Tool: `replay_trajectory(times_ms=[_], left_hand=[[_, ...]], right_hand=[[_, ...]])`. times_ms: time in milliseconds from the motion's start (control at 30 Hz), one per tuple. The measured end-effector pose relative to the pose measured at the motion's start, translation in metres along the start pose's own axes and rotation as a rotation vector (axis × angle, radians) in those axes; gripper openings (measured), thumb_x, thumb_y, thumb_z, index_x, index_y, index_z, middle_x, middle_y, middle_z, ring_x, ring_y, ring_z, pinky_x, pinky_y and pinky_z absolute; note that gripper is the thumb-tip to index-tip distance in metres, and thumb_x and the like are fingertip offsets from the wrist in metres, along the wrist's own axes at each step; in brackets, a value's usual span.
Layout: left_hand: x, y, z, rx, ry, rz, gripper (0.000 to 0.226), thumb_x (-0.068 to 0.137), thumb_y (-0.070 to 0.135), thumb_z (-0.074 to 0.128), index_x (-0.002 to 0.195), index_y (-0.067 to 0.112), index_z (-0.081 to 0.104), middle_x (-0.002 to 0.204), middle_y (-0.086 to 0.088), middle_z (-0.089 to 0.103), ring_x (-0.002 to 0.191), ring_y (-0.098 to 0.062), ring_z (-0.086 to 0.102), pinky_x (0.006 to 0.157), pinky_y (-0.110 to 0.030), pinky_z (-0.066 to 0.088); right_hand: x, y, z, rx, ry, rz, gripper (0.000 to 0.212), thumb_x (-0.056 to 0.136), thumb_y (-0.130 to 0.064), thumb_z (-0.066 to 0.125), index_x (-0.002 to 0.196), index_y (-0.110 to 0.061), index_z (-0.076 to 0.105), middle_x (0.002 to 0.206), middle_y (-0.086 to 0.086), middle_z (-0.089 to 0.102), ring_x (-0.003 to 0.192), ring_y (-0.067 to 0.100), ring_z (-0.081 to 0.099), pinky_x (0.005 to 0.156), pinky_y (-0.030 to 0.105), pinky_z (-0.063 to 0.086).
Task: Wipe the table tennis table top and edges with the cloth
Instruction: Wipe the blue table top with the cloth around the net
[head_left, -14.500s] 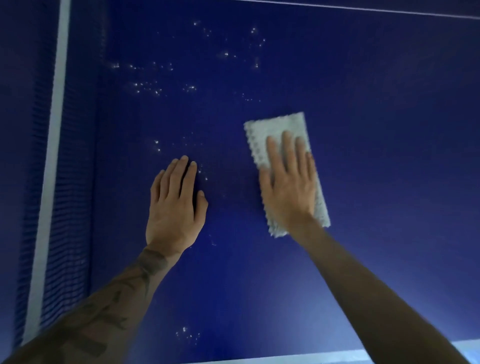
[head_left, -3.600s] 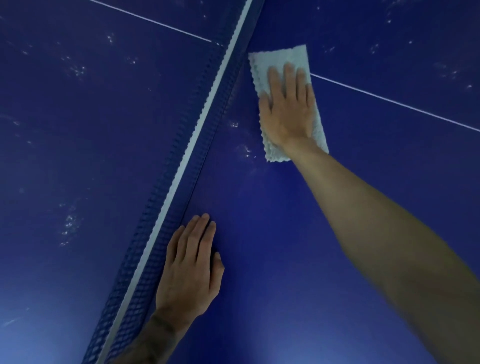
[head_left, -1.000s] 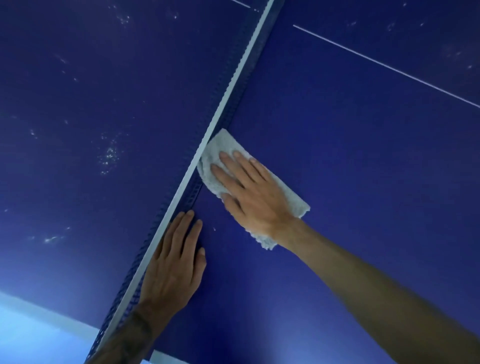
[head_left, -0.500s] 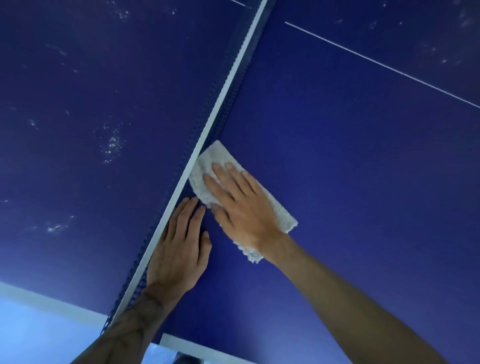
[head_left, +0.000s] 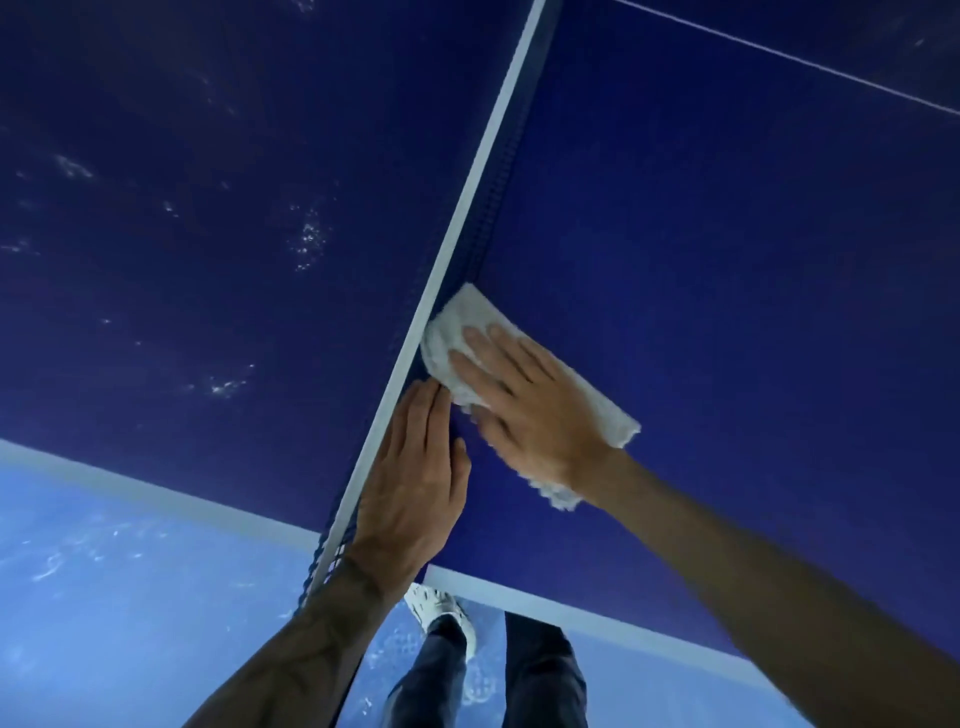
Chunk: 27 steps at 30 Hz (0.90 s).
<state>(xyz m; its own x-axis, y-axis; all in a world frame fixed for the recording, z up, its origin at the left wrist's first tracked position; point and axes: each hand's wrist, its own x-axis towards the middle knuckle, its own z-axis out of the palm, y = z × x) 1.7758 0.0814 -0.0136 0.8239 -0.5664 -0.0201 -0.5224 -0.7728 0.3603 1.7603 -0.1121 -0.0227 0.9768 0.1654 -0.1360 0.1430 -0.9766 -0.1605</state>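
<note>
Deep-blue table (head_left: 727, 260) (white-edged), white cloth (head_left: 467, 317), blue mesh net (head_left: 479, 156), white-taped.

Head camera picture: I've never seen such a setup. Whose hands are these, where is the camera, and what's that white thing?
No machine here: a person wears the camera on their head, looking down at their own hands. The surface is a dark blue table tennis table with a white-edged blue net across it. The right hand presses flat on a white fluffy cloth by the net. The left hand rests flat beside the net, holding nothing. White specks dot the table's other half.
</note>
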Motion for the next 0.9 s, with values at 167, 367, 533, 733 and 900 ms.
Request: replay_trajectory(times_ms=[167, 367, 533, 733, 900], left_hand=[[-0.026, -0.005, -0.005, 0.024, 0.002, 0.017, 0.05, 0.106, 0.015, 0.048, 0.152, -0.003, 0.045, 0.158, -0.017, 0.045, 0.148, -0.032, 0.043, 0.127, -0.032, 0.021], [-0.051, -0.01, -0.005, -0.156, 0.119, -0.112, 0.047, 0.103, 0.008, 0.042, 0.148, -0.007, 0.047, 0.153, -0.023, 0.051, 0.142, -0.032, 0.047, 0.125, -0.031, 0.03], [-0.063, -0.007, -0.007, -0.228, 0.079, -0.141, 0.046, 0.1, -0.002, 0.046, 0.144, -0.015, 0.047, 0.148, -0.035, 0.05, 0.133, -0.053, 0.055, 0.118, -0.038, 0.032], [-0.071, 0.0, -0.012, -0.229, 0.102, -0.192, 0.047, 0.108, 0.015, 0.038, 0.149, -0.007, 0.047, 0.152, -0.025, 0.052, 0.139, -0.038, 0.053, 0.119, -0.026, 0.03], [-0.091, 0.004, -0.013, -0.237, 0.15, -0.16, 0.045, 0.109, 0.013, 0.042, 0.149, -0.008, 0.045, 0.151, -0.026, 0.052, 0.137, -0.027, 0.049, 0.12, -0.01, 0.02]], right_hand=[[0.005, 0.014, -0.013, 0.017, 0.033, 0.395, 0.065, 0.109, -0.045, 0.009, 0.171, -0.024, 0.004, 0.179, 0.002, -0.003, 0.165, 0.023, -0.005, 0.134, 0.047, 0.004], [-0.013, -0.081, 0.017, 0.038, 0.067, 0.189, 0.066, 0.112, -0.043, 0.025, 0.171, -0.018, 0.009, 0.179, 0.008, 0.0, 0.165, 0.03, -0.001, 0.134, 0.051, 0.009], [-0.091, -0.072, 0.025, 0.059, 0.046, 0.113, 0.061, 0.115, -0.042, 0.03, 0.17, -0.022, 0.019, 0.179, 0.003, 0.007, 0.166, 0.024, 0.003, 0.133, 0.049, 0.016], [-0.029, -0.087, 0.012, 0.089, 0.088, 0.473, 0.066, 0.111, -0.044, 0.019, 0.171, -0.022, 0.007, 0.179, 0.006, 0.001, 0.166, 0.026, 0.0, 0.134, 0.045, 0.005], [-0.059, -0.12, 0.03, 0.091, 0.05, 0.121, 0.065, 0.111, -0.045, 0.022, 0.17, -0.018, 0.017, 0.178, 0.007, 0.01, 0.165, 0.028, 0.007, 0.134, 0.048, 0.009]])
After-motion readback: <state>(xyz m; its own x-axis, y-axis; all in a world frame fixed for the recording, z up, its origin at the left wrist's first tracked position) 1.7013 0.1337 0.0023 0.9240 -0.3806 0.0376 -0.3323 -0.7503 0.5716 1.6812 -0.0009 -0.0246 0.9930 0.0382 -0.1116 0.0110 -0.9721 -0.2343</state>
